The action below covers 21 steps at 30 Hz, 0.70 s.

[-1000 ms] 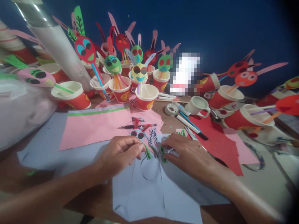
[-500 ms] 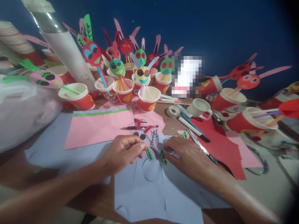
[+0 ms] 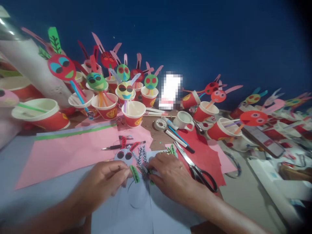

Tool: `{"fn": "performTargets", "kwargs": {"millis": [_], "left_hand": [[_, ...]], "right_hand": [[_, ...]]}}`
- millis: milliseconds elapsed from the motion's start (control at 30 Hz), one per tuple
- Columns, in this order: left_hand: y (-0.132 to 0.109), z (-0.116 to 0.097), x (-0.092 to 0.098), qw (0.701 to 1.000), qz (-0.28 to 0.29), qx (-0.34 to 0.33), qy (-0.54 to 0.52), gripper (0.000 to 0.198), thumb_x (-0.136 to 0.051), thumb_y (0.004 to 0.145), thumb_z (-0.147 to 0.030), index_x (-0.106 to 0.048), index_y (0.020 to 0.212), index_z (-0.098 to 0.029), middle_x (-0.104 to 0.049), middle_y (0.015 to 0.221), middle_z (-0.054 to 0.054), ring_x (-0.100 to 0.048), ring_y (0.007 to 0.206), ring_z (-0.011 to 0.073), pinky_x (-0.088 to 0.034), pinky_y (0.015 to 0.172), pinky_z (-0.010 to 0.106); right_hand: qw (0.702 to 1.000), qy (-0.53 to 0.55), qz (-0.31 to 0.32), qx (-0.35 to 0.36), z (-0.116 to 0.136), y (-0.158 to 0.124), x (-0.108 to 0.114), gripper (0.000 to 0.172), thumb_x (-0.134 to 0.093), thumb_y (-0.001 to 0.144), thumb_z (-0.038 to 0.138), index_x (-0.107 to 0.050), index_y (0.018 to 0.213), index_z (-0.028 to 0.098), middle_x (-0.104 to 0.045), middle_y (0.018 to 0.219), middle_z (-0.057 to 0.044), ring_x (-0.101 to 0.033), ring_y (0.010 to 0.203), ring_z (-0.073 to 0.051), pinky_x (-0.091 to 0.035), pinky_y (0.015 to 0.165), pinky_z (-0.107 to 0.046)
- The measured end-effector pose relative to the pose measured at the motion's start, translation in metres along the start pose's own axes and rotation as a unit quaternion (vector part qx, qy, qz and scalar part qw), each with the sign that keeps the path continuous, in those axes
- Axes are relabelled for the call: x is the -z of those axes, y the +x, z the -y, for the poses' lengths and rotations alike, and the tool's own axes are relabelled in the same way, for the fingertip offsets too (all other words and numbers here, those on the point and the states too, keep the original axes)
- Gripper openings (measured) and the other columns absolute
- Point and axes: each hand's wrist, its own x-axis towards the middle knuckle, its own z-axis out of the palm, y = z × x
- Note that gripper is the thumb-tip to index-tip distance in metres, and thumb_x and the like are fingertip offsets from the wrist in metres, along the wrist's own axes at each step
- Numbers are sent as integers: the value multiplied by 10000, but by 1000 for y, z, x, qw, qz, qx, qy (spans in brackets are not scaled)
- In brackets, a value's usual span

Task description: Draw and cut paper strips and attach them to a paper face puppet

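Note:
My left hand (image 3: 109, 178) is closed in a pinch over the blue-grey paper (image 3: 117, 211). Its fingertips come right beside a green paper strip with dark marks (image 3: 134, 174); whatever they pinch is hidden. My right hand (image 3: 168, 169) bends its fingers down over small paper cut-outs, partly covering another green piece; I cannot make out what lies between them. Just beyond sits a round grey paper face (image 3: 123, 156) with black eyes and red ears. Two leaf-patterned paper strips (image 3: 141, 154) lie next to it. A drawn circle (image 3: 137, 196) shows on the paper.
Black-handled scissors (image 3: 195, 169) lie open on red paper (image 3: 214, 159), right of my right hand. Beyond are a pen (image 3: 124, 145), tape roll (image 3: 160, 124), mug (image 3: 183, 120) and several paper cups (image 3: 133, 113) with paper-faced puppets. Pink paper (image 3: 65, 152) lies left.
The view has swung to the right, so everything sits further left and more cups show at the right. My right hand's fingers now hide more of the green piece beneath them.

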Motion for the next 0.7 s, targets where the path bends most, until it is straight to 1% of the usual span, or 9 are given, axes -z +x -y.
{"fn": "performTargets", "kwargs": {"millis": [100,167,267,367,433,467,533,600,700], "left_hand": [[2,1,1,1000,26,-1,9,307,-457,831,-382,-570,666,-148,-502,588,-18,-373,441,66,-313,426,190],[2,2,2,999,36,-1,12,313,-452,842,-375,-562,656,-149,-473,562,-30,-375,445,67,-320,435,190],[1,2,2,999,38,3,-3,311,-460,848,-362,-561,645,-149,-435,504,-47,-378,435,69,-321,439,192],[1,3,-5,996,56,4,-63,257,-482,841,-361,-608,774,-147,-486,504,-48,-390,397,60,-345,446,201],[1,6,-10,992,67,9,-106,240,-523,819,-377,-601,842,-152,-438,437,-76,-378,363,60,-344,424,194],[1,8,-12,989,74,16,-126,243,-549,802,-388,-591,858,-155,-437,442,-81,-384,357,62,-339,404,189],[1,12,-15,985,88,28,-144,257,-591,771,-406,-572,838,-158,-446,447,-79,-397,344,65,-313,363,178],[0,14,-16,984,105,33,-141,257,-610,756,-406,-559,786,-156,-457,426,-74,-389,325,61,-294,348,172],[-1,14,-15,981,130,29,-143,271,-625,734,-416,-547,730,-157,-449,390,-74,-377,307,59,-288,345,173]], "right_hand": [[1000,-5,16,0,-2,0,-3,77,-563,785,148,-637,779,168,-623,762,-38,-560,742,-175,-383,676,-282],[1000,24,6,-4,-4,-1,3,100,-550,789,128,-635,763,173,-624,748,-25,-559,740,-164,-379,683,-276],[991,122,-43,-19,-3,-6,17,83,-555,801,145,-619,777,191,-632,746,9,-558,731,-132,-376,672,-245],[965,253,-55,-39,4,-12,25,52,-553,814,186,-578,773,206,-612,707,50,-547,657,-90,-373,595,-198],[944,323,-41,-47,10,-14,22,43,-552,818,202,-565,779,214,-601,699,61,-543,637,-79,-379,573,-183],[936,347,-37,-45,14,-15,19,38,-552,816,201,-562,783,217,-598,700,63,-544,638,-78,-387,576,-180],[926,374,-38,-43,19,-15,11,35,-554,809,194,-557,786,220,-594,694,63,-544,638,-81,-394,572,-180],[921,383,-49,-46,22,-15,5,32,-553,804,191,-556,802,223,-593,692,59,-543,627,-85,-380,525,-176],[924,374,-70,-43,24,-15,0,70,-544,800,181,-567,846,229,-605,710,47,-555,635,-96,-363,486,-178]]}}
